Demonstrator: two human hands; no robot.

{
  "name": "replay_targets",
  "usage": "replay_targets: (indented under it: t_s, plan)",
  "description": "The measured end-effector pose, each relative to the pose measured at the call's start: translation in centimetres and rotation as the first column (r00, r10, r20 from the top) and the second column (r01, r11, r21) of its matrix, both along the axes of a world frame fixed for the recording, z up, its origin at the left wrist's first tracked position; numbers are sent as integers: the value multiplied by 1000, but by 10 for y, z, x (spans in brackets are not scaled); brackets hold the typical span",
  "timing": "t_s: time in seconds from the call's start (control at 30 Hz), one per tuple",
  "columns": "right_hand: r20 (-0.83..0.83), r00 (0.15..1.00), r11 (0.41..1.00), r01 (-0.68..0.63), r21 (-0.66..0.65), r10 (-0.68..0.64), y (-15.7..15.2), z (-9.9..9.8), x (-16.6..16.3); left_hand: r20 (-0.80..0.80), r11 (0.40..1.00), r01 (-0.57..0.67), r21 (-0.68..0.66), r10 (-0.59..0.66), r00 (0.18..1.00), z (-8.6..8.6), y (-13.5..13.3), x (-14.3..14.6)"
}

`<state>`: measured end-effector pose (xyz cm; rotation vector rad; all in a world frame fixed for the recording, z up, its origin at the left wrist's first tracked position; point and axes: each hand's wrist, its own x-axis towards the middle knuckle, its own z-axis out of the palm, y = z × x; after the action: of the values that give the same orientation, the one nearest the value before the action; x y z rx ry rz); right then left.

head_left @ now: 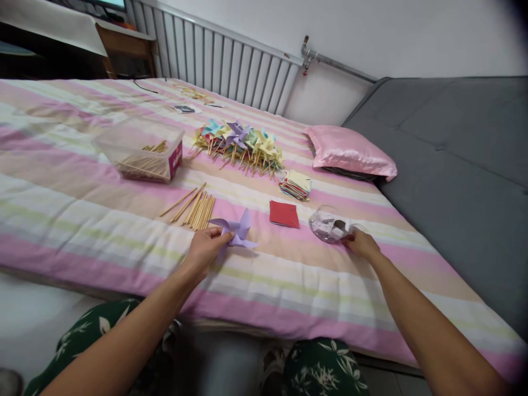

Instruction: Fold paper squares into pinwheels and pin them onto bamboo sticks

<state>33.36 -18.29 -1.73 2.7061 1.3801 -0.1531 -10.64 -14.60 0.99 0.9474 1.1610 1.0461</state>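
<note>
My left hand (208,245) pinches a purple paper pinwheel (235,228) by its middle, just above the bedspread. Beside it lies a loose row of thin wooden sticks (198,212). My right hand (362,243) is closed at the near right edge of a clear plastic container (325,225), which has small things inside that I cannot make out. Its fingertips are partly hidden there. Between my hands rest red paper squares (284,214), and behind them a stack of coloured paper squares (296,184).
A clear plastic box (142,148) with more sticks stands at left. Many finished pinwheels (243,143) are heaped farther back. A pink pillow (350,149) lies by the grey padded headboard (449,148). A white radiator (223,55) lines the far wall.
</note>
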Motion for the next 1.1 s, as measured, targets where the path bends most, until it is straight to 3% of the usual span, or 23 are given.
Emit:
replay_targets:
  t_s: [0.53,0.83,1.1]
  plan:
    - [69,995,968,47,246,-66,1,-6,4,-43,1000,-5,-1,5,999,-2,2,1]
    - [-19,996,926,-77,370,90,-2,-3,13,-8,1000,-1,-23,1,1000,-2,3,3]
    - [-74,987,885,-94,457,143,-13,1,16,-12,1000,13,24,-13,1000,-3,4,5]
